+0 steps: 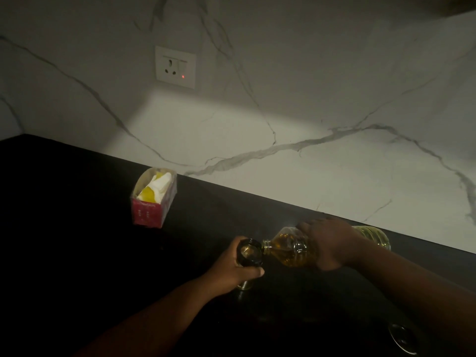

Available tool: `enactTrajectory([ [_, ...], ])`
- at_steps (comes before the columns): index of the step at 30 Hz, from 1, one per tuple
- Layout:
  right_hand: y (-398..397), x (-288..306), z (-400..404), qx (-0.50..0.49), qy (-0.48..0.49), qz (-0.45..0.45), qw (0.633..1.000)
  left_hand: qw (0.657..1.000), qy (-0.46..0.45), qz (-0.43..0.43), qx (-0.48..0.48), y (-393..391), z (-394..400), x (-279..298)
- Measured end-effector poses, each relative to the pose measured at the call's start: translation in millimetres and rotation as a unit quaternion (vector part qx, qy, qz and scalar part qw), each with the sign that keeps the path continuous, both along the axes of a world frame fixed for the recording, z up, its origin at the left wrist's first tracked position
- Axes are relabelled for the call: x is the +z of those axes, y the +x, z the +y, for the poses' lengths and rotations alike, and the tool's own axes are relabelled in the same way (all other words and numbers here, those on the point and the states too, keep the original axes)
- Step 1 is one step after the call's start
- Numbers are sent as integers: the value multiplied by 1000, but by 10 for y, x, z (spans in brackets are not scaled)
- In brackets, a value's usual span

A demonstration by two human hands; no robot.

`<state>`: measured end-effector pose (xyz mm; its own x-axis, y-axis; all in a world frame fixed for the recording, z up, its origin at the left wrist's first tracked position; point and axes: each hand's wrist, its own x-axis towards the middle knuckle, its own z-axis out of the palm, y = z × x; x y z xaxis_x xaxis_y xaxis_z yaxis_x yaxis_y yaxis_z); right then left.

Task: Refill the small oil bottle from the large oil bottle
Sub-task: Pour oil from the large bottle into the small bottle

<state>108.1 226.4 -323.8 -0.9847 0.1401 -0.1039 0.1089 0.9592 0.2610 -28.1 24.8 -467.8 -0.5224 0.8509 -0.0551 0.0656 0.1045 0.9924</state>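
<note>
A round shiny thing (403,340) sits nearest, low at about 5 o'clock on the dark surface (77,202). I cannot tell what it is.

A bit farther in, the left hand (238,267) wraps its fingers and thumb around the small oil bottle (249,253). This small dark bottle stands on the surface, a little right of the middle and low in the view. Its long side runs up and down, and its open mouth points up at us.

Just to the right, the right hand (332,244) grips the large oil bottle (296,249) from above, fingers curled over its middle. The big bottle lies almost flat. Its long side runs from 3 o'clock to 9 o'clock. Its neck points to 9 o'clock, and its bottom points to 3 o'clock. Its mouth is right at the rim of the small bottle. Yellow oil fills the neck end.

This looks like the pouring step. To do it well, tip the big bottle slowly, so only a thin stream comes out. Keep the two mouths close together. Hold the small bottle tight so it does not tip over. The room is dim, so watch the oil level and stop before it spills.

Farther back, at about 10 o'clock, sits a red box (154,199) with white and yellow stuff inside. Behind it is the marble wall (334,99) with a wall socket (175,67).
</note>
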Motion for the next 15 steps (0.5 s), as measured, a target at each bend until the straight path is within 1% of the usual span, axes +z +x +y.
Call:
enactTrajectory([
  [15,12,11,-7,2,9,-2,1000,1000,2,11,9,-28,14,-63],
])
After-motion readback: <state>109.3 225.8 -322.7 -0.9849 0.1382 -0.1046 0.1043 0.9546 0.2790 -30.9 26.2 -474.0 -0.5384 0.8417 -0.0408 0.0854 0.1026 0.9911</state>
